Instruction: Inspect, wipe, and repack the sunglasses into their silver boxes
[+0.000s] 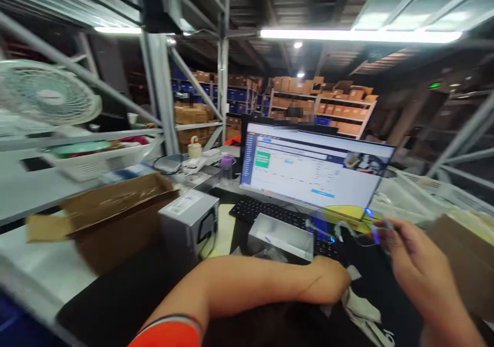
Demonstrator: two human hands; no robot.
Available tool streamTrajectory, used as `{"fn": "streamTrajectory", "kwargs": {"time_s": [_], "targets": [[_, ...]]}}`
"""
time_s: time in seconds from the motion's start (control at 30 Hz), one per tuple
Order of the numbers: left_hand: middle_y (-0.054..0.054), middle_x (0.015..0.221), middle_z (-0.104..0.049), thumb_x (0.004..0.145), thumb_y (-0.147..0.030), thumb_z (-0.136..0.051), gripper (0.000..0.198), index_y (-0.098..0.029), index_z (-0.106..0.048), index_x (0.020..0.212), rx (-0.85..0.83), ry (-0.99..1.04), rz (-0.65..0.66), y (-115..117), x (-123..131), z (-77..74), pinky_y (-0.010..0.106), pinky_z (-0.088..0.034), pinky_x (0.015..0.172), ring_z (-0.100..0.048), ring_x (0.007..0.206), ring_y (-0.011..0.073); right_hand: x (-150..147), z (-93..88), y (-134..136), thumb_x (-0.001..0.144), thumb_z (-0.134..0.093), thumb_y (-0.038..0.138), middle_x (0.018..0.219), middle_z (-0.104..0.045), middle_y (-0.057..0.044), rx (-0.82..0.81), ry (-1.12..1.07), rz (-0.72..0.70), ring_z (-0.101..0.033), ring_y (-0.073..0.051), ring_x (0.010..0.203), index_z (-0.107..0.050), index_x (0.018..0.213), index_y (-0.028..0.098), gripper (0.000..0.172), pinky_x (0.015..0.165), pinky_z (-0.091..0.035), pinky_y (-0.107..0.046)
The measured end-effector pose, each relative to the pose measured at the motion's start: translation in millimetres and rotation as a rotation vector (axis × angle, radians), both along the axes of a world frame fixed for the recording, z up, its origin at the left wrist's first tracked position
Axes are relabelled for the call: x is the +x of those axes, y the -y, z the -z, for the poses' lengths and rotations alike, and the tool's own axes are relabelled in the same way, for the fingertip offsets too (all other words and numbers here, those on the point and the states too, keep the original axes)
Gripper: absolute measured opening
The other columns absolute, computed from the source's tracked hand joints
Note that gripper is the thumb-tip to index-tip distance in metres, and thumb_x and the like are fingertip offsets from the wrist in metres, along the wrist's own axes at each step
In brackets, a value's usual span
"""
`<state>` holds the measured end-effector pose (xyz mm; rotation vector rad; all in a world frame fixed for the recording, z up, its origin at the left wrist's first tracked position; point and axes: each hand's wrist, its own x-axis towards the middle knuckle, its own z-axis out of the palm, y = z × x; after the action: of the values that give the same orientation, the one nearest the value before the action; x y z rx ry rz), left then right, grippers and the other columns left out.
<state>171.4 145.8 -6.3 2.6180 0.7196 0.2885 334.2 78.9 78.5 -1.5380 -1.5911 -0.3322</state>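
Observation:
My left hand (328,282) lies low on the dark desk mat, fingers curled down onto crumpled white packaging (360,311). To the right, my right hand (409,259) is raised in front of the monitor (312,167) and pinches a thin, clear, wiry item (363,234) that is blurred by motion. A small open white box (281,236) rests on the black keyboard (270,213) just beyond my left wrist. The orange sleeve of my left arm shows at the bottom edge.
An open cardboard box (116,218) and a grey device box (189,223) stand at left. A white fan (50,95) and a basket (96,162) sit on a metal rack. More cardboard (466,265) lies at right. Shelves of cartons fill the background.

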Motion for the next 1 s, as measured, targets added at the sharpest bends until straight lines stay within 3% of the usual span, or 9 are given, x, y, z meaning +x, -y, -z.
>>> {"fn": "streamTrajectory", "kwargs": {"time_s": [0.13, 0.27, 0.33, 0.4, 0.47, 0.53, 0.7, 0.9, 1.0], "targets": [[0.005, 0.082, -0.069, 0.086, -0.025, -0.07, 0.02, -0.021, -0.063, 0.068, 0.149, 0.081, -0.096, -4.5, -9.0, -13.6, 0.032, -0.051, 0.069, -0.068, 0.081, 0.0221, -15.0, -6.6, -2.8, 0.096, -0.046, 0.034, 0.088, -0.074, -0.007, 0.16, 0.015, -0.065, -0.071, -0.024, 0.077, -0.064, 0.101, 0.023, 0.022, 0.067, -0.054, -0.034], [0.004, 0.088, -0.07, 0.086, -0.025, -0.067, 0.008, -0.02, -0.065, 0.081, 0.207, 0.278, -0.199, -13.6, -58.5, -31.8, 0.033, -0.049, 0.073, -0.068, 0.084, 0.023, -23.2, -3.0, -0.9, 0.098, -0.046, 0.036, 0.087, -0.074, -0.007, 0.19, -0.062, -0.032, -0.072, -0.025, 0.079, -0.063, 0.101, 0.023, 0.022, 0.068, -0.054, -0.034], [0.004, 0.083, -0.069, 0.091, -0.025, -0.06, 0.012, -0.019, -0.062, 0.081, 0.211, 0.36, -0.295, -19.7, -84.9, -40.5, 0.032, -0.049, 0.072, -0.067, 0.079, 0.0217, -28.8, -1.2, -0.9, 0.1, -0.045, 0.041, 0.076, -0.073, -0.005, 0.132, -0.21, -0.045, -0.073, -0.024, 0.07, -0.062, 0.098, 0.023, 0.026, 0.065, -0.055, -0.034], [0.003, 0.08, -0.069, 0.094, -0.029, -0.054, 0.013, -0.019, -0.061, 0.099, 0.164, 0.469, -0.394, -28.2, -108.9, -47.3, 0.031, -0.05, 0.069, -0.067, 0.075, 0.0207, -35.5, -0.8, -2.8, 0.1, -0.044, 0.049, 0.067, -0.07, -0.003, 0.071, -0.384, -0.094, -0.072, -0.023, 0.061, -0.06, 0.091, 0.022, 0.033, 0.06, -0.055, -0.033], [0.001, 0.082, -0.071, 0.092, -0.035, -0.057, 0.04, -0.019, -0.049, 0.128, 0.047, 0.64, -0.482, -39.0, -128.9, -50.8, 0.031, -0.052, 0.072, -0.068, 0.077, 0.0206, -42.6, -0.8, -6.2, 0.099, -0.043, 0.055, 0.065, -0.068, -0.003, 0.056, -0.506, -0.166, -0.071, -0.022, 0.058, -0.057, 0.085, 0.021, 0.039, 0.057, -0.056, -0.031], [0.002, 0.086, -0.074, 0.089, -0.041, -0.062, 0.062, -0.018, -0.038, 0.141, -0.091, 0.775, -0.523, -50.2, -143.8, -50.5, 0.034, -0.053, 0.079, -0.07, 0.083, 0.0223, -48.9, 0.7, -10.7, 0.098, -0.045, 0.058, 0.067, -0.067, -0.003, 0.084, -0.556, -0.238, -0.07, -0.02, 0.058, -0.057, 0.084, 0.021, 0.042, 0.057, -0.057, -0.03], [0.009, 0.104, -0.076, 0.09, -0.049, -0.056, 0.04, -0.018, -0.064, 0.114, -0.208, 0.752, -0.41, -61.3, -161.4, -46.3, 0.036, -0.052, 0.084, -0.07, 0.099, 0.0278, -60.4, 17.2, -23.5, 0.099, -0.049, 0.055, 0.073, -0.066, -0.003, 0.126, -0.599, -0.378, -0.068, -0.019, 0.061, -0.061, 0.089, 0.019, 0.038, 0.061, -0.059, -0.032], [0.005, 0.1, -0.076, 0.096, -0.043, -0.046, 0.034, -0.025, -0.074, 0.101, 0.068, 0.63, -0.469, -48.0, -168.8, -56.0, 0.035, -0.049, 0.081, -0.069, 0.094, 0.0276, -81.1, 33.0, -33.5, 0.099, -0.052, 0.047, 0.088, -0.063, -0.003, 0.252, -0.901, -0.676, -0.063, -0.016, 0.061, -0.058, 0.091, 0.023, 0.026, 0.057, -0.062, -0.034], [0.005, 0.102, -0.075, 0.096, -0.035, -0.043, 0.033, -0.026, -0.074, 0.104, 0.156, 0.617, -0.433, -43.1, -169.5, -57.4, 0.035, -0.048, 0.083, -0.068, 0.099, 0.027, -88.1, 32.4, -31.9, 0.098, -0.052, 0.047, 0.084, -0.061, -0.004, 0.27, -1.009, -0.698, -0.06, -0.015, 0.055, -0.056, 0.089, 0.022, 0.026, 0.051, -0.06, -0.033]]}}
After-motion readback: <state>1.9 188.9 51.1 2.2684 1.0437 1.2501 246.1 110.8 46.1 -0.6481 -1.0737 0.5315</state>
